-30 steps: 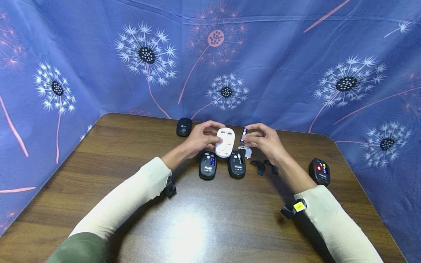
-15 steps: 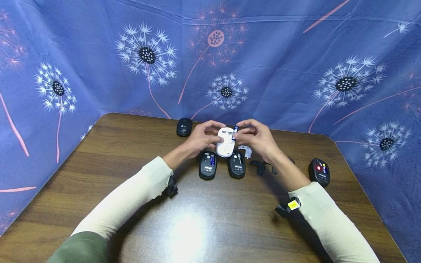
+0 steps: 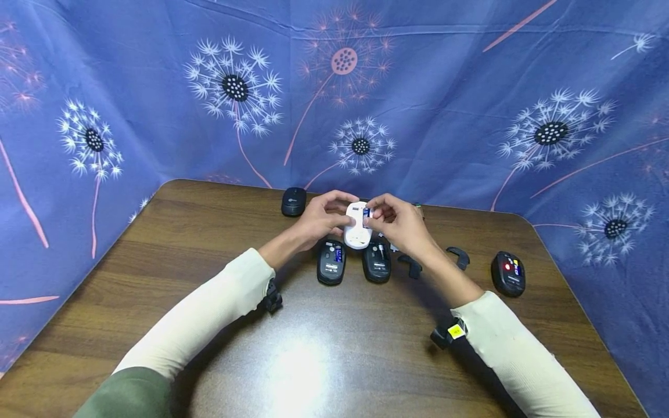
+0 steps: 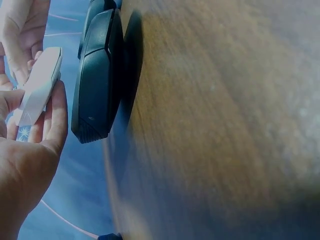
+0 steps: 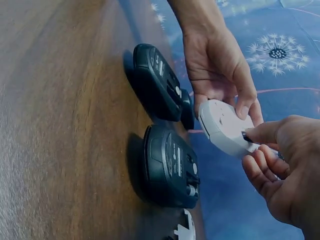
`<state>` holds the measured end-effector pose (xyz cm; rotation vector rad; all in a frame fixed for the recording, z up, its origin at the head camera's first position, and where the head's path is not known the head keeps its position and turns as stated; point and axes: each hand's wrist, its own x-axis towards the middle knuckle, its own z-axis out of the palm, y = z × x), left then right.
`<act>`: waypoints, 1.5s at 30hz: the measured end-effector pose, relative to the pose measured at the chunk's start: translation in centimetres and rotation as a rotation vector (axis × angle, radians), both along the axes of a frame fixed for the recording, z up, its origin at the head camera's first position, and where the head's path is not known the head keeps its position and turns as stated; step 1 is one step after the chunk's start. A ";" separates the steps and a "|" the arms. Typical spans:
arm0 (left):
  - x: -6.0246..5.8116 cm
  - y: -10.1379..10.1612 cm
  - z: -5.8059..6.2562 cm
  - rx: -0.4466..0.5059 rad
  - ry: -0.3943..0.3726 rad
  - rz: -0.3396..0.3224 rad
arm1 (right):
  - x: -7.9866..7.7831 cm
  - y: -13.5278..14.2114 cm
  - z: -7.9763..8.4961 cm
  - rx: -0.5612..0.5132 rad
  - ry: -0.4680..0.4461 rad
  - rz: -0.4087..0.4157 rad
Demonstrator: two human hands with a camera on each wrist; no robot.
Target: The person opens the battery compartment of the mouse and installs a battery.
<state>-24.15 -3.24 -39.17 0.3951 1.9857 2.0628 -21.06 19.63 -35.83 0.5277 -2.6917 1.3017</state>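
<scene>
My left hand (image 3: pixel 321 217) holds a white computer mouse (image 3: pixel 357 237), underside up, thumb across the bottom and fingers along its far side. A blue battery (image 3: pixel 366 215) lies at the right part of its battery bay, pinched by thumb and fingers of my right hand (image 3: pixel 401 225). In the right wrist view, the right thumb presses at the end of the white mouse (image 5: pixel 222 125), covering most of the battery. The left wrist view shows the white mouse (image 4: pixel 42 82) raised on the left fingers.
Two overturned black mice (image 3: pixel 331 264) lie just nearer, one with a blue battery in its bay. A white cover (image 5: pixel 185 227) and black covers (image 3: pixel 460 257) lie to the right. Another overturned mouse (image 3: pixel 508 274) shows a red light. An upright black mouse (image 3: pixel 294 201) stands at back left.
My right hand has moved left with the battery, from beside the white mouse to its open bay. The right arm now uncovers a black cover and hides most of the white one.
</scene>
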 end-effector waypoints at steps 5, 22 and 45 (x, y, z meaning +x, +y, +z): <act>0.1 0.0 0.1 0.010 0.009 -0.001 | -0.4 0.0 0.2 -0.189 -0.243 -0.036; 0.7 0.3 0.3 0.001 0.057 0.003 | -1.4 0.3 0.3 -0.480 -0.682 0.051; 1.0 0.9 0.7 -0.049 0.092 0.002 | -0.6 -0.6 0.9 -0.262 -0.517 -0.044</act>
